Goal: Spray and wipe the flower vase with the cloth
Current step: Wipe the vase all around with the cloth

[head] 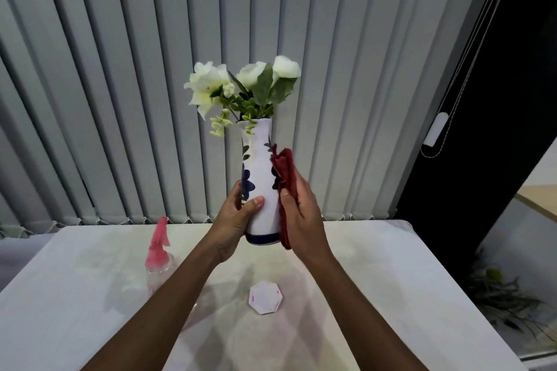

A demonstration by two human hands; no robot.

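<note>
Two hands share the work. The left hand (238, 214) wraps the lower body of the flower vase (261, 184), thumb across the front and fingers (236, 190) curled round the far side, and carries it upright, lifted clear of the bench (391, 280). The right hand (301, 220) lies flat against the vase's right flank with the dark red cloth (284, 187) pressed between palm and glaze; its fingers are closed on the cloth rather than on the vase. The cloth reaches from just below the shoulder to the blue band at the foot.

The vase looks like glazed ceramic, so it is probably stiff, fairly heavy for its width, brittle if dropped, and slick where spray has wetted it. The white flowers (241, 81) and their leaves stand tall above the narrow mouth and likely make the whole top-heavy, so the low, encircling hold near the base seems the safest place to take it, with the neck left free. The cloth is soft and limp and will fold to the curve under light pressure.

On the bench below, the spray bottle (158, 250) with its pink trigger stands to the left, and a small octagonal coaster (265, 297) lies near the middle, untouched.
</note>
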